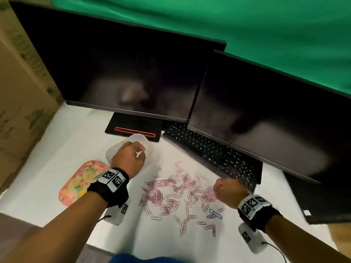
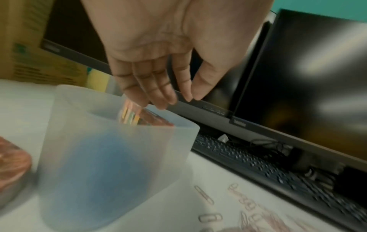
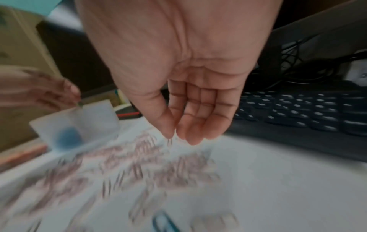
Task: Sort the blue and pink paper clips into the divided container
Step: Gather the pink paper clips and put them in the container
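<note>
The divided container (image 1: pixel 144 141), a frosted translucent cup, stood on the white bench (image 1: pixel 79 147) at about eleven o'clock from the scatter of pink paper clips (image 1: pixel 178 188), close to the monitor stand (image 1: pixel 133 128) behind it. In the left wrist view a blue mass showed through its near wall, and bright coloured strips through the far compartment.

The left hand (image 1: pixel 128 160) hung over the container's rim; its fingers (image 2: pixel 158 87) were nearly straight and close together, pointing down into the opening, the grip loose and holding nothing I could see. A small white fleck near the knuckles in the head view was too blurred to name.

The right hand (image 1: pixel 228 190) hovered above the three o'clock edge of the pink pile, thumb and forefinger nearly meeting in a narrow grip. Whether a clip sat between them could not be told, as the right wrist view was smeared.

Two blue paper clips (image 1: pixel 215 213) lay at five o'clock from the pile, near the right wrist. A multicoloured lid (image 1: pixel 79 182) lay at seven o'clock from the container. The keyboard (image 1: pixel 212 152) bounded the pile at two o'clock; open bench stretched toward six o'clock.
</note>
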